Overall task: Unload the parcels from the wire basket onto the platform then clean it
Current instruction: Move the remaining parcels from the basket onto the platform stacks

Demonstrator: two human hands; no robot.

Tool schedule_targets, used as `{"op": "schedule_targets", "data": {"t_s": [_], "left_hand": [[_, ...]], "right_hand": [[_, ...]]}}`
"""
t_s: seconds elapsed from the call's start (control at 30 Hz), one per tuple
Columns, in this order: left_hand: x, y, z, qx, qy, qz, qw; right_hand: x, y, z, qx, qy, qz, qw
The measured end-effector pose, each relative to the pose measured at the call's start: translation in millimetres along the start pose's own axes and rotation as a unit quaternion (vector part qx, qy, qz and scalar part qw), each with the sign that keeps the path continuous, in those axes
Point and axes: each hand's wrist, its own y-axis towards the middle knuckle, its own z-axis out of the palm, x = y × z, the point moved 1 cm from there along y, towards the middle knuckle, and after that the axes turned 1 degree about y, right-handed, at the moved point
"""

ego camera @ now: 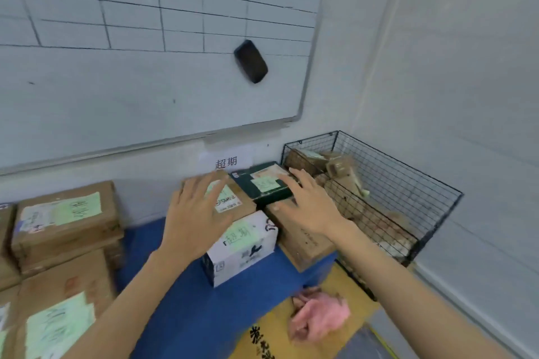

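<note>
Far left, at nine o'clock from your left hand (195, 213), a stack of brown parcels (67, 213) with pale green notes sits on the blue platform (198, 315). Your left hand is wide, fingers straight and fanned over the labelled brown box (236, 202), which shows at its one o'clock; whether the palm touches it I cannot tell. Under that box stands the white parcel (242, 245), at the hand's four o'clock. Next comes the dark green parcel (262, 183), between your two hands, at ten o'clock from your right hand (309, 204). That hand is wide too, fingers spread, fingertips at the green parcel's right edge, thumb lying on the brown carton (303, 239) beneath. The wire basket (408, 192) stands just beside that carton at the right hand's three o'clock, in the wall corner, with brown parcels (338, 167) inside it. Down at six o'clock from the right hand a crumpled pink cloth (318, 318) lies by the platform's edge.
</note>
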Motion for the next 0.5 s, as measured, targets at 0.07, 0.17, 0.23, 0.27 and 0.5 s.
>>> {"op": "schedule_targets", "data": {"t_s": [0.07,0.17,0.23,0.27,0.5], "left_hand": [[-49.4,8.5,9.5,0.014,-0.005,0.018,1.000],[-123.0,15.2,24.3,0.042,-0.001,0.040,0.998],[-168.1,16.6,32.7,0.060,-0.013,0.045,0.997],[-189.4,16.6,36.9,0.066,-0.022,0.044,0.997],[-304.8,23.4,53.1,0.069,-0.054,0.081,0.993]], "right_hand": [[-40.8,-33.3,-18.6,0.005,-0.011,0.028,1.000],[-100.8,-84.6,-45.9,0.005,-0.019,0.070,0.997],[-137.4,-115.1,-62.3,0.009,-0.011,0.099,0.995],[-153.9,-129.3,-70.9,0.009,-0.013,0.112,0.994],[-233.5,-203.7,-113.8,-0.026,-0.003,0.162,0.986]]}}
